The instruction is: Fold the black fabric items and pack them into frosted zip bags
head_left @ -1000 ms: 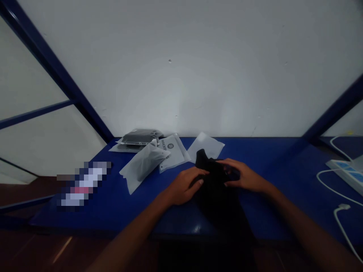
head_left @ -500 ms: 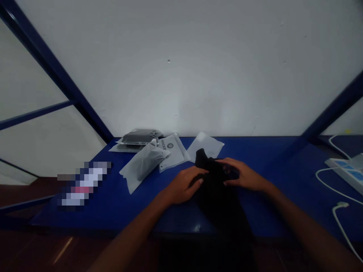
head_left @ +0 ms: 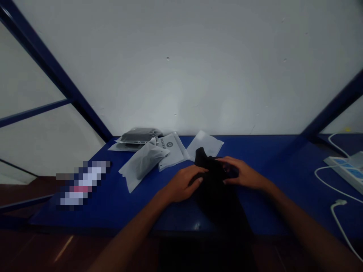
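1. In the head view we see a smooth, deep blue tabletop [head_left: 113, 200] set against a plain white wall [head_left: 181, 68], with dark blue metal bars [head_left: 56, 75] slanting up on either side.
2. Our left hand [head_left: 183, 184] lies curled on the left side of a black cloth [head_left: 218, 192], its fingers pressing into the fabric; whether it truly pinches a fold we cannot tell.
3. Our right hand [head_left: 244, 174] rests on the cloth's upper right part, fingers bent and closed over the fabric near its top.
4. The cloth is soft, matt and very dark, bunched into a peak at its far end and spreading wider toward us until it hangs over the near edge of the tabletop. Its folds are lost in the dim light.
5. Just behind the cloth lies a flat, frosted plastic bag [head_left: 206, 144]. To its left are a printed bag [head_left: 171, 149], a bag holding something grey [head_left: 141, 164], and a dark packet [head_left: 138, 136] against the wall.
6. A blurred patch [head_left: 82, 185] sits on the tabletop's left part.
7. Far right, well apart from the hands, we see a white power strip [head_left: 344, 170] and white cables [head_left: 337, 206].
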`<state>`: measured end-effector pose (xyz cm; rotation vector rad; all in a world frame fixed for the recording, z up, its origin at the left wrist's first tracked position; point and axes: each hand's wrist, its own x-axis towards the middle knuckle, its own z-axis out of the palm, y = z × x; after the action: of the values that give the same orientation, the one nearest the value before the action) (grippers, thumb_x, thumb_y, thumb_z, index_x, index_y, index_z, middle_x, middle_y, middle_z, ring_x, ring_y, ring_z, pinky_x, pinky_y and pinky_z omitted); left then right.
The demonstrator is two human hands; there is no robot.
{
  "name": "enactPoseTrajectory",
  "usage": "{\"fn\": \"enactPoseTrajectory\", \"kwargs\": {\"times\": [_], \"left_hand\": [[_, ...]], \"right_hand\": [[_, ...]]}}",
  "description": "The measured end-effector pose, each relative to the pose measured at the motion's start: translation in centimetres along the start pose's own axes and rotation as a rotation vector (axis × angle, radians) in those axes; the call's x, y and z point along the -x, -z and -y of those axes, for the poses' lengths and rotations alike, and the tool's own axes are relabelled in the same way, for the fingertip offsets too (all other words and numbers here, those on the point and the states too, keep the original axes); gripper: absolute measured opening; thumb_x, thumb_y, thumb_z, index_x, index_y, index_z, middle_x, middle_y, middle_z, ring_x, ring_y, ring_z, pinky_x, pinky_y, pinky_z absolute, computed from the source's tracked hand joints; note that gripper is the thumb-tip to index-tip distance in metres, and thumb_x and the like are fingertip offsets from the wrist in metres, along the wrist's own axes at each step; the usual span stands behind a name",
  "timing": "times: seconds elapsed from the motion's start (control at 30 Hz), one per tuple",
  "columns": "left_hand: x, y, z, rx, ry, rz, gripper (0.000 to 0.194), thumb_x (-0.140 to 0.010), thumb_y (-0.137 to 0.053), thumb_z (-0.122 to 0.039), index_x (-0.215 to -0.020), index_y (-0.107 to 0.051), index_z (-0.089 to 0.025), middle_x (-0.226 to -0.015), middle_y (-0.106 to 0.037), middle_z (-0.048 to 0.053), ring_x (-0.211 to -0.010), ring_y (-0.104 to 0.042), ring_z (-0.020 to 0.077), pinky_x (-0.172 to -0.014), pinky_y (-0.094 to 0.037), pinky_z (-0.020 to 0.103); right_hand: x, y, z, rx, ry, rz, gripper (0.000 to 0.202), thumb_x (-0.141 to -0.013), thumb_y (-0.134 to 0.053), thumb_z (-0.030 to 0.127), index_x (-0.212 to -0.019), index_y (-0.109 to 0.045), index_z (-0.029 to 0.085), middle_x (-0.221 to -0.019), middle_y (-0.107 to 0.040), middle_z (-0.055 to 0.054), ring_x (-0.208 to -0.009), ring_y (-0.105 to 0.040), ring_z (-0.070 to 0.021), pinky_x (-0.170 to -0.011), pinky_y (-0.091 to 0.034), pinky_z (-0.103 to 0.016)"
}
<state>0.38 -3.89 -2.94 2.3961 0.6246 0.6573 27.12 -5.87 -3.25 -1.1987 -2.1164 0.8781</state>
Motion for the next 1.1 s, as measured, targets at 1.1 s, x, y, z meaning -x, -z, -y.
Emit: {"fn": "enactPoseTrajectory", "kwargs": {"times": [1.1], "left_hand": [[0.03, -0.01, 0.12, -0.008, -0.007, 0.018, 0.027, -0.095, -0.04, -0.026, -0.118, -0.054, -0.021, -0.123, -0.06, 0.007, -0.114, -0.055, 0.0202, -0.099, -0.042, 0.037]], "right_hand": [[0.02, -0.07, -0.2, 0.012, 0.01, -0.011, 0.063, -0.074, -0.074, 0.038, -0.131, -0.05, 0.03, -0.11, -0.058, -0.005, -0.097, -0.056, -0.0228, -0.089, -0.045, -0.044]]}}
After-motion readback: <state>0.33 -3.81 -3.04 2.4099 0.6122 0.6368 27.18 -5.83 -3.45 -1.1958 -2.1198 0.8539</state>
